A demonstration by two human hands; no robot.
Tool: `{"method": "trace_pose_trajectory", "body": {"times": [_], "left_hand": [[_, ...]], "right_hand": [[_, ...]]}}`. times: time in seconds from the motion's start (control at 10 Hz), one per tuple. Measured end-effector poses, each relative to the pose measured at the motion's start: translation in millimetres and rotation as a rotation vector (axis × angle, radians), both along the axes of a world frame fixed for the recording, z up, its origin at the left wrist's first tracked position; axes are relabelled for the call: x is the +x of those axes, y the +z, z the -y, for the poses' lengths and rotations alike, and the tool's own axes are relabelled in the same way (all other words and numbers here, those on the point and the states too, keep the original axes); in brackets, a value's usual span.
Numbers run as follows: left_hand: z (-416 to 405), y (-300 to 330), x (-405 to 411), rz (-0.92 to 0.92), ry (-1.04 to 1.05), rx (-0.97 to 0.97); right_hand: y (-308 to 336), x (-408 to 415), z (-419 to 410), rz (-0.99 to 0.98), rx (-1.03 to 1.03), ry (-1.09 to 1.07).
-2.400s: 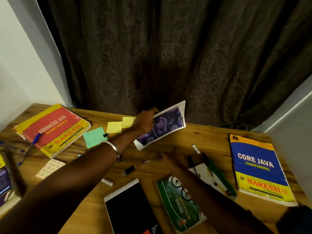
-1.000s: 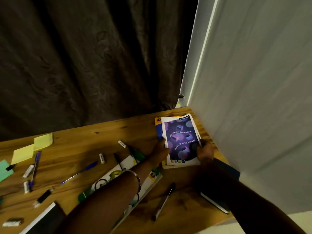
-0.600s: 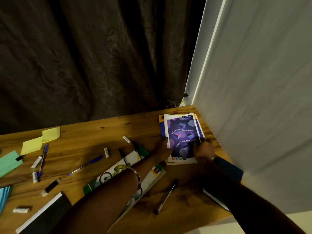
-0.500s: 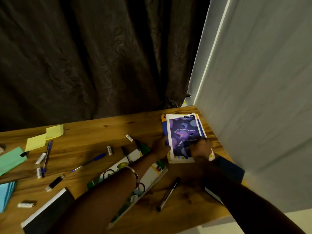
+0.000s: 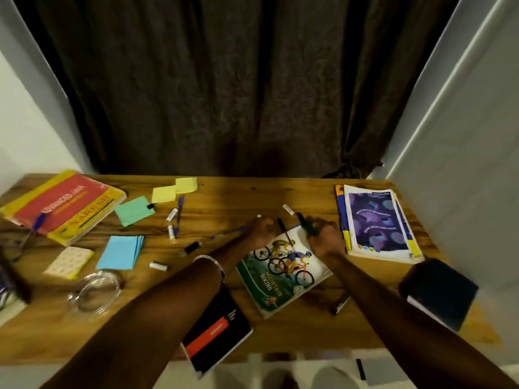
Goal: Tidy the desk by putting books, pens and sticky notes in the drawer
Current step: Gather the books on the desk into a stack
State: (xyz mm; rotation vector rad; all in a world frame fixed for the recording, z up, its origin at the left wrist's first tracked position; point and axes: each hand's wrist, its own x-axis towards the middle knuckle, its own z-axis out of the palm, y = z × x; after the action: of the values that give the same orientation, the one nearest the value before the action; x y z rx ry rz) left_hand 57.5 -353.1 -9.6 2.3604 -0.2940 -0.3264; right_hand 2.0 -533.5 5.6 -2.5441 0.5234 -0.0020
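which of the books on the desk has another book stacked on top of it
The blue and yellow book at the far right: the purple booklet lies on it. The red and yellow Java book and Mountain Biking book carry only pens.

Setting: study corner in a home. Wooden desk (image 5: 280, 192) fits an alcove between plain white walls (image 5: 463, 164); dark brown patterned curtain (image 5: 224, 80) hangs behind. Red-and-yellow "Advanced Java" course book (image 5: 61, 203), yellow square sticky notes (image 5: 164, 194), blue ballpoint pens (image 5: 179, 209) scattered on top. Lighting dim, domestic.
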Motion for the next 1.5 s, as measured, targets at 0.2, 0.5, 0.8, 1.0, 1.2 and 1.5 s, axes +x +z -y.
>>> {"method": "trace_pose_trajectory", "body": {"times": [0.2,0.5,0.8,1.0,1.2,1.5], "left_hand": [[-52,-16,-28,-0.050,-0.048,0.126],[-58,-36,-57,-0.104,0.008,0.086],[-56,-37,-52,-0.186,0.085,-0.029],[-59,-34,-49,-0.228,0.064,-0.004],[-57,-36,-51,-0.352,0.068,-0.107],[-47,-29,-56,-0.394,0.039,-0.172]], "right_hand": [[-22,-44,-54,-0.147,0.133,-0.169],[-45,-87,-87,-0.240,0.291,-0.494],[-119,-58,-53,-0.159,1.009,-0.677],[-85,-68,-66,-0.178,0.979,-0.638],[-157,-35,-42,-0.150,0.857,-0.669],[-2,-82,-78,0.172,0.927,-0.680]]}}
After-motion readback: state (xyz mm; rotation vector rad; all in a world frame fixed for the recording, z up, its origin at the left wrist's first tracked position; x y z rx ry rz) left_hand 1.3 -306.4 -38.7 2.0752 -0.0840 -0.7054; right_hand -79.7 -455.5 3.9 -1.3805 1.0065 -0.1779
